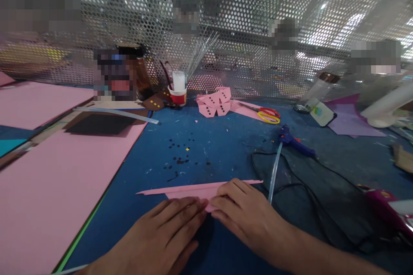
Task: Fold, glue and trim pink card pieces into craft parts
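A partly rolled sheet of pink paper [193, 190] lies on the blue table, with a thin rolled strip along its far edge. My left hand [171, 230] rests flat at its near edge, fingers stretched out and fingertips touching the paper. My right hand [241, 212] is closed over the paper's right part with bent fingers, its fingertips meeting those of the left. Both hands cover much of the sheet's near edge. Beyond them are scattered small black paper bits [182, 161] and a pink paper butterfly [214, 102] with black squares.
Red-and-yellow scissors [269, 116] lie at the back. A blue glue gun [295, 142] with its cord sits to the right, near a magenta tool [387, 210]. Large pink sheets [64, 189] cover the left. A red-white cup [178, 96] stands before the perforated metal screen [238, 17].
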Available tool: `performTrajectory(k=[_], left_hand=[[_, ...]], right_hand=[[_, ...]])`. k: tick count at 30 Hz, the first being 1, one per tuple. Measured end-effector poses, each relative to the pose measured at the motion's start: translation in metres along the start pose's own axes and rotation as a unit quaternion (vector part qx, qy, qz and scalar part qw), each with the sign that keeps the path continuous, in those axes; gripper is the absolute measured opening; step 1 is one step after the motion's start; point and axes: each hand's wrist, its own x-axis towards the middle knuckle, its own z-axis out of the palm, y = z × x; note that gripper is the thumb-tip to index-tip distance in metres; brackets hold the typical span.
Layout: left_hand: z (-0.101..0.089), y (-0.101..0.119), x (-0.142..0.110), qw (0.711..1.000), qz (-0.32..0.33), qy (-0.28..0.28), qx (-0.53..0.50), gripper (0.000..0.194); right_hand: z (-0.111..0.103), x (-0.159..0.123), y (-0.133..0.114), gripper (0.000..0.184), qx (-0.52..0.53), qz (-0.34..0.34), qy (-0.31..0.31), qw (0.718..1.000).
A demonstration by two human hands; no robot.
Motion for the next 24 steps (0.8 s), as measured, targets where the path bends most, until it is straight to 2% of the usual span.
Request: performTrajectory(k=[8, 18, 24], left_hand=[[-0.0025, -0.0013, 0.002, 0.999, 0.024, -0.02, 0.019, 0.034], [0.0033, -0.002, -0.0014, 1.0, -0.005, -0.026, -0.006, 0.036], [0.0005, -0.0027, 0.0002, 1.0, -0.007, -0.011, -0.011, 0.034]], right_hand=[[0.0013, -0.0025, 0.0007, 0.018, -0.003, -0.006, 0.006, 1.0], [-0.001, -0.0012, 0.0002, 0.019, 0.005, 0.002, -0.01, 1.0], [-0.0064, -0.0011, -0.0019, 0.015, 0.013, -0.017, 0.024, 0.999]])
